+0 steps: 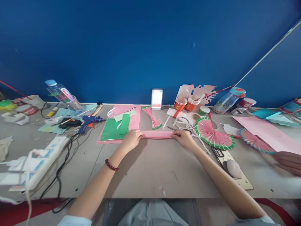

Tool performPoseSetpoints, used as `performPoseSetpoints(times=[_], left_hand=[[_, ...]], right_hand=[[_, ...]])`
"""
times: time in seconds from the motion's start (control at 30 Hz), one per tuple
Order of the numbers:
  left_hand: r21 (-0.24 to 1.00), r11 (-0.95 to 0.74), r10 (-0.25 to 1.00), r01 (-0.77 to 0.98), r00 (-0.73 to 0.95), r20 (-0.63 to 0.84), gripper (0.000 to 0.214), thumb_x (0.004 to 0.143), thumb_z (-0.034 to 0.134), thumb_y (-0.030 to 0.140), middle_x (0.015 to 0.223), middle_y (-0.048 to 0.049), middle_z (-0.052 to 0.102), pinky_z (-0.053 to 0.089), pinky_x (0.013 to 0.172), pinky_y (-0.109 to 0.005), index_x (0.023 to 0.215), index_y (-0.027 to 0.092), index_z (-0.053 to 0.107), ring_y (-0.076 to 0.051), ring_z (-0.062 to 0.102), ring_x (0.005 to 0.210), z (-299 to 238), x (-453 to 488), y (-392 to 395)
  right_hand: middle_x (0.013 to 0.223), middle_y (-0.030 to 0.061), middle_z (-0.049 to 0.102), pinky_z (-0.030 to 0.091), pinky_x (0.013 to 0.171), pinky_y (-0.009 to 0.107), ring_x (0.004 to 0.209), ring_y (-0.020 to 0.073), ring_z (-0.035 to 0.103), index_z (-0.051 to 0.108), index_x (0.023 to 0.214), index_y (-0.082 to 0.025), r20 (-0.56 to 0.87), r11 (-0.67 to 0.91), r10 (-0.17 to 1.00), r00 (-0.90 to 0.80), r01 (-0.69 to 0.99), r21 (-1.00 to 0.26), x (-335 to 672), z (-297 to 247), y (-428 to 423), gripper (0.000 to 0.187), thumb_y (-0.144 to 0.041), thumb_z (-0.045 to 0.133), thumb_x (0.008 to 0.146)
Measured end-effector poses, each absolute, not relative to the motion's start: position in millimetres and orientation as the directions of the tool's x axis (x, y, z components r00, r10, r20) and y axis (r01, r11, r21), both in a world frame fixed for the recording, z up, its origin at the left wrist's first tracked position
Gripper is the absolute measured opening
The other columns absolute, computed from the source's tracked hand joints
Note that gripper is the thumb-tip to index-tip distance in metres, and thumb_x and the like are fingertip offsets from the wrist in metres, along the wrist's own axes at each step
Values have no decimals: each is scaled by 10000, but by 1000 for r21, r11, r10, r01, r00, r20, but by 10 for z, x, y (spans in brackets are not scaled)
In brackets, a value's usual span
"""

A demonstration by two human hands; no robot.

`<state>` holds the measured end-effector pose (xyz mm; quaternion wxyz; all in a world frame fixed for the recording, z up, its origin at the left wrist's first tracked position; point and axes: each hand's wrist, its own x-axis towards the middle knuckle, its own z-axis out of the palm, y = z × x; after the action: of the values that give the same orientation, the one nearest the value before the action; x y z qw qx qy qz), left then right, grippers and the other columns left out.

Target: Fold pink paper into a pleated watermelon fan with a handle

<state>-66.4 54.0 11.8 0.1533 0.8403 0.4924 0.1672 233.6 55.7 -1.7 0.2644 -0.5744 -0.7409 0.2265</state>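
You reach forward, palms turned down, your left hand point(132, 138) and right hand point(184, 139) pinching opposite ends of a narrow folded strip of pink paper point(157, 135). Its long axis runs left to right between them, over a flat grey tabletop point(150, 169) before a plain blue wall point(131, 47).

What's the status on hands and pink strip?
Left hand, right hand: each pinching one end. Pink strip straight between them. Green-edged fan near right hand, clear of strip.
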Motion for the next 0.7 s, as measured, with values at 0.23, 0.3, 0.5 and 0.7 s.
performPoseSetpoints(times=[0.23, 0.3, 0.5, 0.7], left_hand=[[475, -313, 913, 822, 399, -89, 196, 785, 481, 126, 816, -26, 705, 423, 644, -248, 834, 193, 658, -157, 630, 669, 262, -639, 684], [484, -308, 903, 819, 412, -123, 170, 736, 494, 109, 792, -25, 700, 406, 609, -240, 758, 191, 641, -162, 625, 681, 295, -635, 739], [627, -248, 879, 738, 443, -174, 82, 709, 532, 172, 778, -23, 701, 424, 621, -252, 650, 189, 586, -184, 638, 742, 211, -690, 877], [708, -223, 863, 670, 474, -177, 94, 712, 582, 264, 790, -31, 705, 451, 671, -275, 675, 181, 607, -195, 639, 766, 120, -750, 913]], right_hand=[[749, 41, 713, 423, 665, 272, 691, 184, 611, 719, 720, -197, 77, 210, 977, -200, 820, -532, 2286, 5, 628, 184, -240, 544, 757], [731, 43, 710, 421, 654, 272, 684, 185, 608, 723, 720, -198, 89, 214, 976, -196, 833, -511, 2278, -12, 635, 184, -224, 544, 750], [733, 27, 718, 448, 629, 272, 668, 187, 622, 729, 701, -218, 21, 193, 975, -220, 799, -569, 2333, 2, 709, 157, -261, 581, 732], [729, 24, 718, 453, 639, 274, 674, 183, 634, 734, 735, -209, -106, 144, 962, -253, 793, -592, 2423, 63, 801, 157, -296, 604, 721]])
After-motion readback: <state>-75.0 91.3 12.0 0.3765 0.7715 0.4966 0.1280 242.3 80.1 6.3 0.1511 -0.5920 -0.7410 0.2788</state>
